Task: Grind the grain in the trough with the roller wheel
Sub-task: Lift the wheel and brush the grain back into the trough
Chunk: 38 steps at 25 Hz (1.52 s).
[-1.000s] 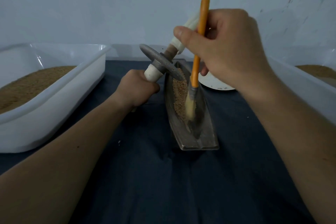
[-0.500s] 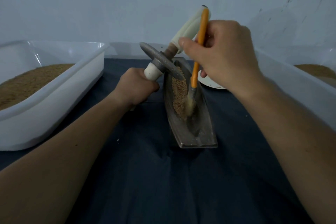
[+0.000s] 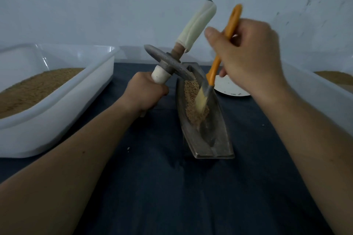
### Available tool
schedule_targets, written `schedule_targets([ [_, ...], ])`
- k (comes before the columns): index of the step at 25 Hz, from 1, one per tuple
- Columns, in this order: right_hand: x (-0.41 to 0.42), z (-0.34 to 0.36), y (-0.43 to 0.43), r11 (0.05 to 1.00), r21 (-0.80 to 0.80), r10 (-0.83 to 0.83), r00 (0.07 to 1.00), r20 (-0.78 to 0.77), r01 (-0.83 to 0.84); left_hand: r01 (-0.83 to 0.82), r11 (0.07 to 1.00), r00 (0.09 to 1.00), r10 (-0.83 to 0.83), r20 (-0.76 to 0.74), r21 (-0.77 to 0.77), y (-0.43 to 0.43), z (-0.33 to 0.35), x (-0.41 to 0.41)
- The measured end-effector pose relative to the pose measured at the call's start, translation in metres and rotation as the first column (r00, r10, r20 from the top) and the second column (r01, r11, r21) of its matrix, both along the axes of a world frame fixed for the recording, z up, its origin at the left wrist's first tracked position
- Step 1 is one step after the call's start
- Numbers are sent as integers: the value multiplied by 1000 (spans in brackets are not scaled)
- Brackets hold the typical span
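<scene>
Beside trough (image 3: 222, 135), left hand (image 3: 145, 94) grips roller wheel (image 3: 168, 62); right hand (image 3: 248, 57), brush (image 3: 215, 67).

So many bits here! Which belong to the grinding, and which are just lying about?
In use: roller wheel, trough, grain inside it, orange brush sweeping it.
Lying about: left tub, right tub, white plate.

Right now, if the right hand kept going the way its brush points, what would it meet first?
The grain in the trough: the right hand aims the brush down-left, its bristles apparently touching the pile. Depth is hard to judge.
</scene>
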State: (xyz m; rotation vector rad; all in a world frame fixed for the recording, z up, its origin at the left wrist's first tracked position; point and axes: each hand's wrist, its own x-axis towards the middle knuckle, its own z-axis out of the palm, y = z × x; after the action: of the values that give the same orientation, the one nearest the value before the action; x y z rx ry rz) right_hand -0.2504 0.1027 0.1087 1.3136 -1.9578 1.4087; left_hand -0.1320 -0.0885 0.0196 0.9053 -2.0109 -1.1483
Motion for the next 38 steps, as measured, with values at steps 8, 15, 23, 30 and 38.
schedule_targets([
  [8, -19, -23, -12, 993, 100, -48, 992, -120, 60, -32, 996, 993, 42, -112, 86, -3, -2, 1],
  [15, -29, -41, -18, 991, 116, -48, 981, -190, 71, -56, 993, 988, 70, -141, 106, -5, -4, 1],
  [23, -22, -45, -19, 998, -5, -56, 962, -267, 57, -55, 994, 988, 68, -140, 95, -8, -7, -2],
  [30, -23, -53, -18, 992, 126, -2, 979, -205, 28, -48, 996, 992, 56, -110, 75, -7, -7, -2],
  [38, -16, -36, -16, 996, 4, -83, 957, -278, 88, -55, 995, 992, 63, -113, 80, -8, -7, -1],
])
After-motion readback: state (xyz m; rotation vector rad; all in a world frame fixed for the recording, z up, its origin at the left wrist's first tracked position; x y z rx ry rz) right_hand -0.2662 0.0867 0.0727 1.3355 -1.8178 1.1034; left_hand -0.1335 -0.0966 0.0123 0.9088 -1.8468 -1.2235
